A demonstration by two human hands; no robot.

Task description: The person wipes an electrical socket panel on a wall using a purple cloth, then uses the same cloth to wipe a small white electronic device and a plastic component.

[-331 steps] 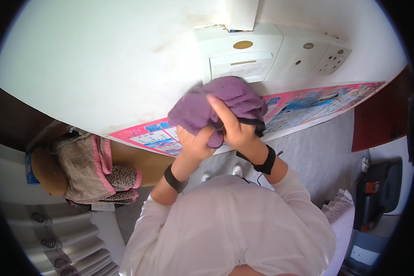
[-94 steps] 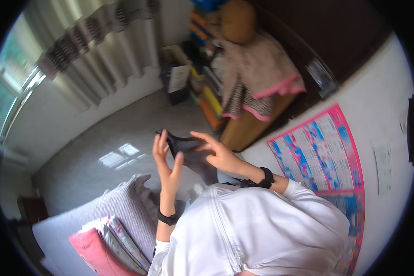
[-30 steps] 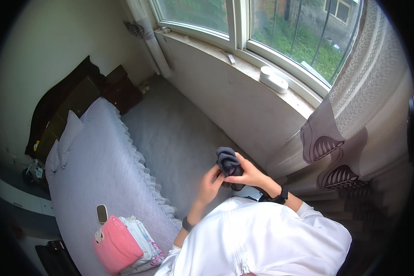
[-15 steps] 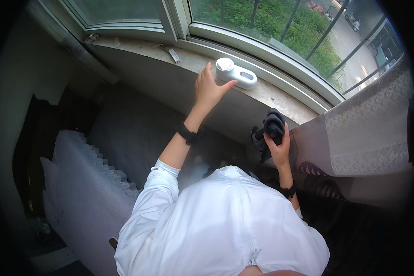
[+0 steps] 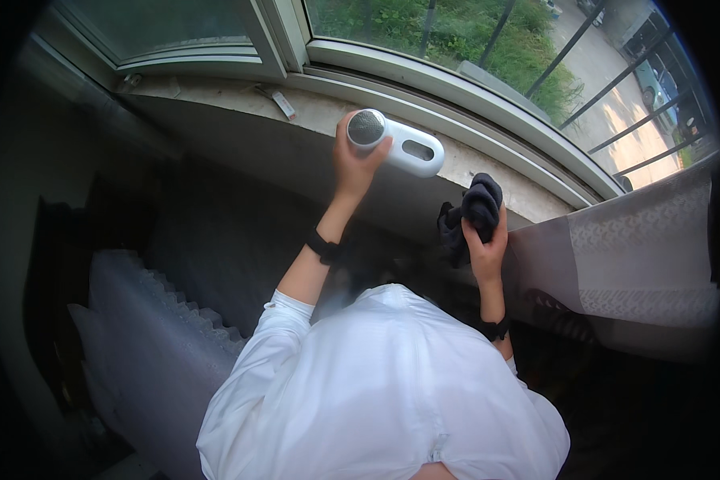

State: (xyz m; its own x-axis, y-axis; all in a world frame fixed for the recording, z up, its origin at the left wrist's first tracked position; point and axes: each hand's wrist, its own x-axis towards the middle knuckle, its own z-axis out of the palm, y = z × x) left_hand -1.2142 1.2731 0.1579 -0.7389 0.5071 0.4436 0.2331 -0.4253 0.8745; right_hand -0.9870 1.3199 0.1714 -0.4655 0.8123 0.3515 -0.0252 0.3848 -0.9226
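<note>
Our left hand (image 5: 355,168) curls round one end of the white device (image 5: 396,146) over the near edge of the windowsill (image 5: 322,114); our right hand (image 5: 489,254) clasps bunched dark cloth (image 5: 482,202); we judge this a pickup, next wanting a steady lift.

- You are wearing a white top (image 5: 360,392), its thin fabric showing faint fine lines and creases.
- A zip pull (image 5: 438,442) is hanging near your neckline.
- Your left sleeve (image 5: 268,340) is ending partway along the arm.
- A black left wristband (image 5: 323,246) and black right wristband (image 5: 496,330) are circling your wrists.
</note>
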